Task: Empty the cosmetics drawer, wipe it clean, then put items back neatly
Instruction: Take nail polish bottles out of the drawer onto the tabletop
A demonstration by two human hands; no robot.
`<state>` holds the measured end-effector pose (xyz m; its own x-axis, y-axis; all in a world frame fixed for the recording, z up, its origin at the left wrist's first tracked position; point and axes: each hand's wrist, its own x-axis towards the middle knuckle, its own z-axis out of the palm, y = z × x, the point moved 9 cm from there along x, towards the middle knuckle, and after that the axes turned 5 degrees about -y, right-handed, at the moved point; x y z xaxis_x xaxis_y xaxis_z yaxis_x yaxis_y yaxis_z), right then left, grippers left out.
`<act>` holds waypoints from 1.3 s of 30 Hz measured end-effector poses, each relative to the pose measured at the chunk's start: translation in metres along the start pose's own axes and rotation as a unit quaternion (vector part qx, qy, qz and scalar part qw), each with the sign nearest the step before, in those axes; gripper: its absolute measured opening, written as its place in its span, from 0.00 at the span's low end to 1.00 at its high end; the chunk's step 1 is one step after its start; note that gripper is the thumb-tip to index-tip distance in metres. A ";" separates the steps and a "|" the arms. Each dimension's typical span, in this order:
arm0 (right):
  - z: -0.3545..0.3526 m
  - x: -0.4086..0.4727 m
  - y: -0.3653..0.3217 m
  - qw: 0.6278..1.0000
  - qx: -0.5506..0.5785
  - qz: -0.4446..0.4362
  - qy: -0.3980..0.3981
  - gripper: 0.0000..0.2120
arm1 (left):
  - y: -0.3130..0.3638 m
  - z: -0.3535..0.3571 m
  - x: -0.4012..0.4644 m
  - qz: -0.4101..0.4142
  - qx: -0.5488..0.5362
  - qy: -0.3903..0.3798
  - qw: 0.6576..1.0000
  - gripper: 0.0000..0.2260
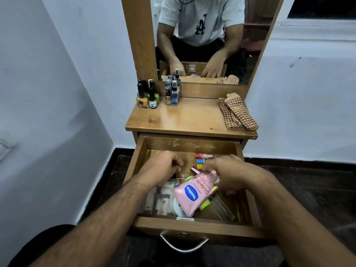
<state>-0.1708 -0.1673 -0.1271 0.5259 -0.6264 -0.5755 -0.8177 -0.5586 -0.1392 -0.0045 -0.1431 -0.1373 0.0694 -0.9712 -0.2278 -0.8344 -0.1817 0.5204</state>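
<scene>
- Emptying stage, early: drawer [189,225] pulled open and mostly full.
- Right hand [229,175] grips pink lotion bottle [193,191] by its neck end, bottle tilted above the drawer's contents.
- Left hand [163,166] curled low inside drawer, left of middle; cannot tell if it holds anything.
- In the drawer: white tubes [162,199] front left, small sticks [202,159] near the back, clear items front right.
- Already on tabletop [185,118]: nail polish bottles [147,97], small spray bottles [171,93].
- Checked cloth [238,112] lies folded on tabletop right, likely for wiping.
- Left to do, judging by this: finish emptying, wipe, put items back.
</scene>
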 end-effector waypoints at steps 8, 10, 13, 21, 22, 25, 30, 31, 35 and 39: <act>-0.003 0.003 0.006 0.999 -0.001 0.030 0.020 0.31 | -0.008 -0.011 -0.001 -0.001 -0.020 0.009 1.000 0.03; -0.003 0.003 0.004 0.999 0.040 0.025 0.017 0.25 | -0.006 -0.013 -0.004 -0.002 -0.030 0.008 1.000 0.02; -0.002 0.003 -0.003 0.998 0.048 0.021 0.021 0.24 | -0.009 -0.017 -0.006 -0.012 -0.036 0.004 0.999 0.01; 0.003 0.008 -0.039 0.999 0.033 0.000 0.033 0.27 | -0.011 -0.032 -0.004 -0.005 -0.041 0.058 0.997 0.02; 0.005 0.007 -0.045 0.999 0.043 -0.011 0.029 0.29 | -0.010 -0.031 -0.005 0.000 -0.039 0.055 0.998 0.03; 0.013 0.004 -0.065 0.991 0.106 -0.077 -0.009 0.25 | -0.008 -0.027 -0.004 0.012 -0.033 0.035 0.999 0.02; 0.016 0.000 -0.058 0.982 0.160 -0.076 -0.061 0.21 | -0.010 -0.027 -0.005 0.006 -0.044 0.036 0.998 0.03; 0.014 -0.001 -0.050 0.983 0.164 -0.060 -0.056 0.20 | -0.010 -0.029 -0.004 0.005 -0.044 0.042 0.998 0.03; 0.001 -0.005 -0.005 0.990 0.134 0.036 -0.016 0.18 | -0.013 -0.038 -0.002 -0.006 -0.017 0.080 0.997 0.05; -0.008 -0.008 0.017 0.990 0.080 0.114 0.031 0.21 | -0.019 -0.047 -0.005 -0.032 -0.037 0.102 0.994 0.06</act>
<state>-0.1871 -0.1760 -0.1182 0.3328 -0.7616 -0.5561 -0.9408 -0.3082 -0.1409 0.0365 -0.1425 -0.1073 0.2360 -0.9671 -0.0953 -0.7827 -0.2473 0.5712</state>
